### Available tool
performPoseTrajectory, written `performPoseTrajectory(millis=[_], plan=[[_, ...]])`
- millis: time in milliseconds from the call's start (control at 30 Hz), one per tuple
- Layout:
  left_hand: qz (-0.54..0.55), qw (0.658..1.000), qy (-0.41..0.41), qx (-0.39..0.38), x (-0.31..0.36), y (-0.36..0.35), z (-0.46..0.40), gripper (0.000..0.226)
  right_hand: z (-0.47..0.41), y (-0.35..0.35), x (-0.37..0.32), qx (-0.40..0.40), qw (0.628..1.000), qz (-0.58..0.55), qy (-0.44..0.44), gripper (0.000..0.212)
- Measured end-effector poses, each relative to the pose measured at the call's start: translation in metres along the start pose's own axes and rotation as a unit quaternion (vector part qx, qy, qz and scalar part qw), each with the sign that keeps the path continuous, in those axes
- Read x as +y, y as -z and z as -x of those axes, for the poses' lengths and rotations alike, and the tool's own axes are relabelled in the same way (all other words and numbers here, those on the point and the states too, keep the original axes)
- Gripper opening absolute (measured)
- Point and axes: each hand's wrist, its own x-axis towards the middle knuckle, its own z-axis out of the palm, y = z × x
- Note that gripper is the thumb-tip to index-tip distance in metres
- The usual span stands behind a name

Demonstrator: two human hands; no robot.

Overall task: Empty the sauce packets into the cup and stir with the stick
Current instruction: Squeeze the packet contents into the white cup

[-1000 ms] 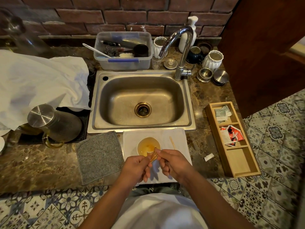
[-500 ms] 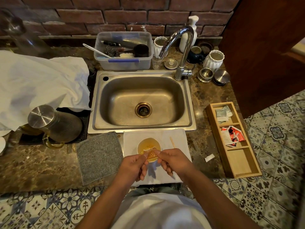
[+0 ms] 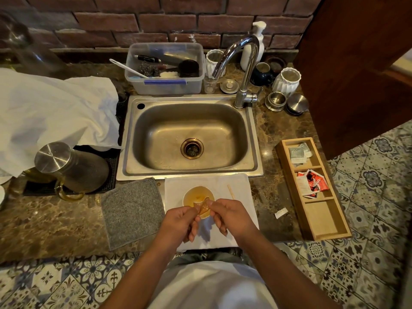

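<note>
A small white cup [image 3: 194, 194] with amber sauce inside stands on a white paper towel [image 3: 240, 188] in front of the sink. Over the cup's near rim, my left hand [image 3: 180, 221] and my right hand [image 3: 229, 215] pinch a clear amber sauce packet [image 3: 204, 207] between them, one at each end. A wooden stir stick [image 3: 230, 191] lies on the towel just right of the cup. More packets, red-and-white [image 3: 312, 182] and grey [image 3: 297, 152], lie in the wooden tray [image 3: 321, 224] at the right.
A grey cloth [image 3: 132, 211] lies left of the towel. The steel sink [image 3: 189, 134] and tap [image 3: 243, 63] sit behind. A lidded glass jug [image 3: 71, 166] and white cloth [image 3: 51, 114] are at left. A torn scrap [image 3: 281, 212] lies near the tray. Jars crowd the back.
Both hands have moved the packet forward over the cup's near rim and turned it from upright to stretched sideways between the fingers.
</note>
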Motion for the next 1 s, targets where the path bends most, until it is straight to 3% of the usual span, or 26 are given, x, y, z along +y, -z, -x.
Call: performPoseTrajectory(millis=[133, 300, 567, 900, 1000], plan=[[-0.023, 0.999, -0.037, -0.018, 0.007, -0.002, 0.006, 0.039, 0.0, 0.008, 0.0, -0.022, 1.0, 0.007, 0.019, 0.044], [-0.097, 0.99, -0.075, -0.068, 0.017, -0.007, 0.014, 0.036, 0.001, 0.024, 0.006, -0.037, 0.997, 0.024, 0.065, 0.029], [-0.168, 0.974, -0.114, -0.101, 0.023, -0.04, 0.003, 0.034, 0.009, 0.059, 0.021, -0.017, 0.994, -0.005, 0.105, 0.026], [-0.277, 0.945, -0.1, -0.144, 0.014, -0.116, -0.023, 0.026, 0.032, 0.126, 0.052, 0.106, 0.989, -0.004, 0.102, 0.032], [-0.286, 0.941, -0.093, -0.156, 0.005, -0.137, -0.037, 0.026, 0.034, 0.145, 0.063, 0.104, 0.992, -0.008, 0.066, 0.028]])
